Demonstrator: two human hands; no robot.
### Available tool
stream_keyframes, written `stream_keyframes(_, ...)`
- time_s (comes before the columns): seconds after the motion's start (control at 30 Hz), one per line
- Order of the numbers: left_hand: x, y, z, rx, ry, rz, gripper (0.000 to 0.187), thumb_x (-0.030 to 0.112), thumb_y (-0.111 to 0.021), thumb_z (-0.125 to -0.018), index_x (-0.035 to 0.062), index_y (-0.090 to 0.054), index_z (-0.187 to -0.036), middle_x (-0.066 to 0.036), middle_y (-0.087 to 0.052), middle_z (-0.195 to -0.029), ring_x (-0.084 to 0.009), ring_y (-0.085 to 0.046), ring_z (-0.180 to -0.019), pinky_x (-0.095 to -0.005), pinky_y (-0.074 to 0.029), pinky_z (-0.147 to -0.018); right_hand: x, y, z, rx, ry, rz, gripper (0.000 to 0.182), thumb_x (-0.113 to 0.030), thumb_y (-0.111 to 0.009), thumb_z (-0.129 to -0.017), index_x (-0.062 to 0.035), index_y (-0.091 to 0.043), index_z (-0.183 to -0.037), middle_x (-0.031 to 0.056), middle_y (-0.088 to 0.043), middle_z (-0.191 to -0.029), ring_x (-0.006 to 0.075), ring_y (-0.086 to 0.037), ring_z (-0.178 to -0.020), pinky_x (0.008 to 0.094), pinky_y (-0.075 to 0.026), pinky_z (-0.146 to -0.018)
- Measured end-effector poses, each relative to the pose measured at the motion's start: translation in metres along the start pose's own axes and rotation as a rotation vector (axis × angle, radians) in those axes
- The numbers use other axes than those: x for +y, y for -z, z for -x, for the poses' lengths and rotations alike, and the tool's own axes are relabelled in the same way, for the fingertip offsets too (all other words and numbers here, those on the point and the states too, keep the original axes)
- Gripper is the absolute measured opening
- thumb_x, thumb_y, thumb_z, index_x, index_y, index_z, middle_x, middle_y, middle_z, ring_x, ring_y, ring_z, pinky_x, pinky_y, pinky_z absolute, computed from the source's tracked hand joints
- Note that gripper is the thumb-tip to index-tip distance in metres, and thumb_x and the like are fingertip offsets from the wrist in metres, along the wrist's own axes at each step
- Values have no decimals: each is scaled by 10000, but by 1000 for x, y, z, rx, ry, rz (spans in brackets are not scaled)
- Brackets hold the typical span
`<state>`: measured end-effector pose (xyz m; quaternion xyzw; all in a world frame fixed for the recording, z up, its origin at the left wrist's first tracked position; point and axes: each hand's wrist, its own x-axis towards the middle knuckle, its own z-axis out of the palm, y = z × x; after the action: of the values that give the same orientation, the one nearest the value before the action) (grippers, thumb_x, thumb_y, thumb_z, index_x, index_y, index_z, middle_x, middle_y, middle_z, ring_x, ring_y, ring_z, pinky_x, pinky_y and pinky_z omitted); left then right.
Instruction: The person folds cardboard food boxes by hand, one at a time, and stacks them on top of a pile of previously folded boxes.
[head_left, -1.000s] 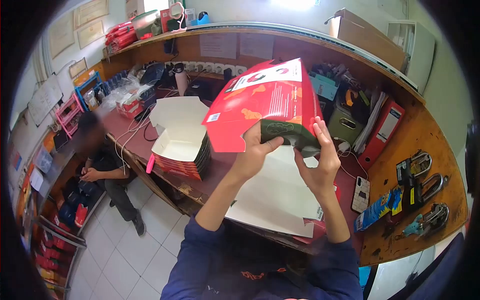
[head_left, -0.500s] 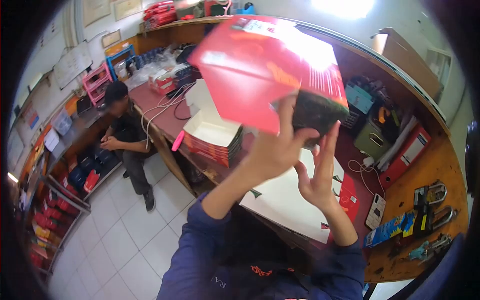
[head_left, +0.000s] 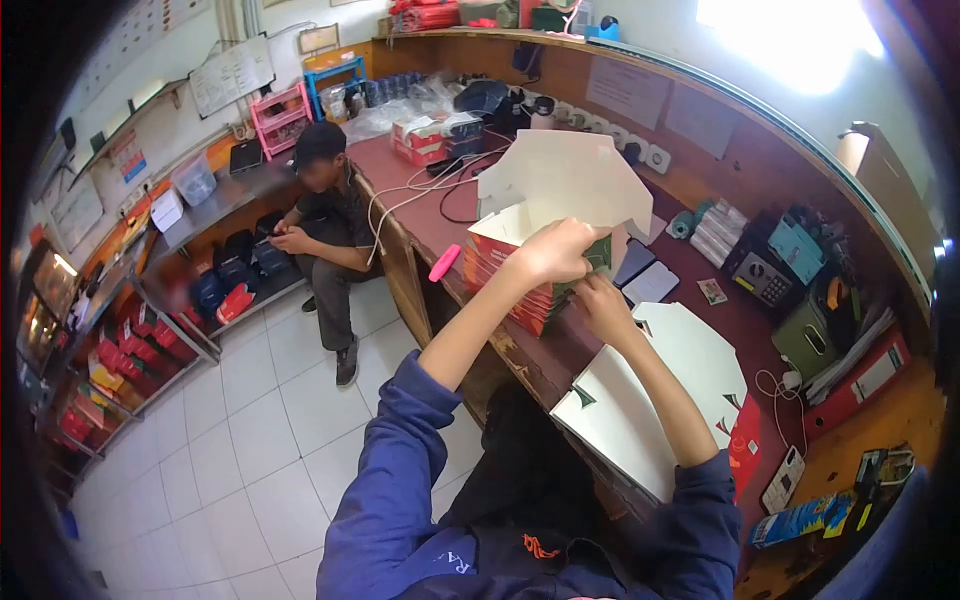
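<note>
A cardboard box with a white inside and a green printed side stands with its flaps up at the stack of red printed boxes on the table. My left hand is closed over the box's near edge. Just to its right, my right hand has its fingers bent against the green side, lower down. The fingertips of both hands are partly hidden. Below my right forearm lie flat white cardboard blanks with dark green printed marks.
A bright pink object sits at the table's left edge. White cables run behind it. On the right are a phone, a red binder and a stapler-like tool. A seated person is at the left.
The box has come down from in front of my face to the stack, and its white inside now shows. Both hands moved down with it. The view has shifted left.
</note>
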<state>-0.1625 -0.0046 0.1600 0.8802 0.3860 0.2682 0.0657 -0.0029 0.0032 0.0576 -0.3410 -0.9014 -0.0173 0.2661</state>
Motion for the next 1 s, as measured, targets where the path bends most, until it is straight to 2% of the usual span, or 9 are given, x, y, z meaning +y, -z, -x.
stream_keyframes(0.03, -12, -5, -2, 18, 3, -14, 564, 1, -648, -654, 37, -522, -1202, -269, -600, -912, -403, -589, -882, -406, -472, -781, 0, -1, 1, 110, 56, -53, 293, 11, -583, -674, -35, -589, -963, 121, -548, -1027, 308, -499, -1019, 429, -439, -827)
stream_keyframes(0.13, -35, -16, -4, 17, 19, -28, 570, 1, -634, -649, 5, -505, -1205, -270, -603, -909, -401, -593, -879, -407, -479, -792, 8, -10, -2, 231, 186, -66, 260, 11, -571, -668, -31, -583, -924, 113, -544, -977, 285, -507, -983, 434, -414, -858)
stream_keyframes(0.3, -26, -36, 1, 14, 167, -234, 690, 12, -600, -628, 36, -395, -1286, -239, -616, -771, -395, -613, -784, -461, -499, -694, 1, -6, -5, 224, 270, 21, 302, 24, -560, -619, -65, -596, -905, 90, -537, -948, 268, -496, -993, 418, -355, -926)
stream_keyframes(0.43, -26, -45, 13, 122, 174, -164, 695, 12, -607, -628, 59, -386, -1285, -223, -615, -730, -394, -613, -743, -467, -499, -652, 7, -8, -6, 252, 331, 96, 335, 30, -554, -594, -99, -599, -899, 80, -530, -927, 284, -481, -997, 420, -357, -904)
stream_keyframes(0.53, -29, -49, 18, 168, 141, -95, 672, 10, -613, -632, 50, -397, -1267, -229, -614, -731, -393, -612, -735, -466, -496, -647, 23, -9, -9, 224, 241, 100, 328, 31, -552, -601, -91, -595, -902, 81, -529, -925, 287, -482, -989, 420, -367, -893)
stream_keyframes(0.6, -25, -49, 19, 166, 183, -168, 658, 7, -616, -636, 47, -412, -1260, -227, -611, -723, -393, -612, -732, -467, -494, -643, 25, -11, -13, 265, 283, 128, 302, 26, -554, -603, -68, -583, -889, 81, -524, -901, 279, -483, -930, 390, -388, -838)
stream_keyframes(0.7, -22, -42, 25, 176, 186, -99, 623, 12, -616, -647, 49, -438, -1243, -229, -608, -721, -393, -612, -727, -466, -493, -634, 26, -13, -13, 218, 216, 94, 245, 17, -557, -602, -42, -571, -839, 81, -517, -846, 269, -478, -849, 361, -397, -758)
stream_keyframes(0.77, -19, -38, 27, 168, 218, -100, 612, 19, -622, -653, 59, -449, -1239, -225, -609, -724, -393, -611, -724, -466, -493, -628, 26, -15, -14, 299, 233, 56, 199, 11, -558, -596, -32, -560, -790, 79, -509, -796, 262, -467, -796, 349, -389, -701)
stream_keyframes(1.0, -22, -43, 31, 175, 203, -121, 570, 36, -629, -666, 77, -469, -1212, -210, -613, -726, -397, -609, -708, -468, -493, -613, 24, -18, -15, 318, 203, 62, 197, 37, -555, -603, -27, -577, -789, 84, -523, -774, 262, -486, -786, 359, -423, -703)
